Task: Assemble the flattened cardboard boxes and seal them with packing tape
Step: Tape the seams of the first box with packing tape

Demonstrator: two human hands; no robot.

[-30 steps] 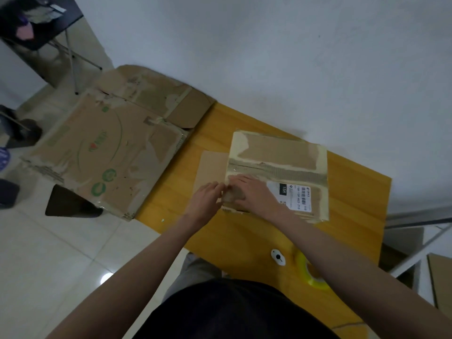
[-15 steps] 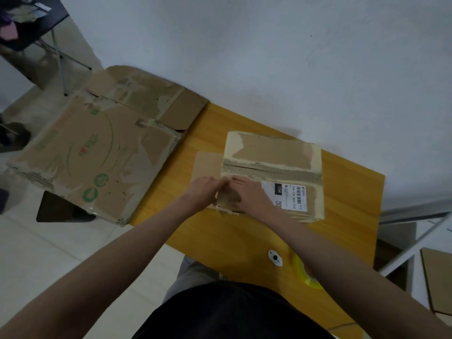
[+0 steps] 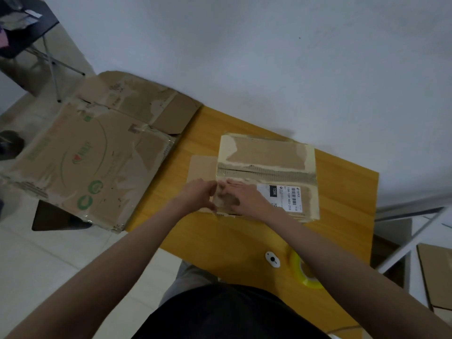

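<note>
A small worn cardboard box [image 3: 266, 155] with a white shipping label lies on the wooden table [image 3: 342, 216]. One side flap sticks out flat to its left. My left hand [image 3: 195, 195] is at the box's near-left corner, its fingers curled round the edge there. My right hand [image 3: 244, 199] lies on the box's top right beside it, fingers fairly straight and pressing down, fingertips almost meeting the left hand. A yellow-rimmed roll of packing tape [image 3: 304, 274] sits near the table's front edge, partly hidden by my right forearm.
A large flattened cardboard box [image 3: 80, 162] hangs off the table's left end over the floor. A small white oval object [image 3: 272, 259] lies beside the tape. More flat cardboard [image 3: 437, 277] sits on the right behind white metal legs [image 3: 411, 241]. The wall runs close behind.
My left hand has closed in on the right hand at the box's near-left corner. The box and tape roll have stayed in place.
</note>
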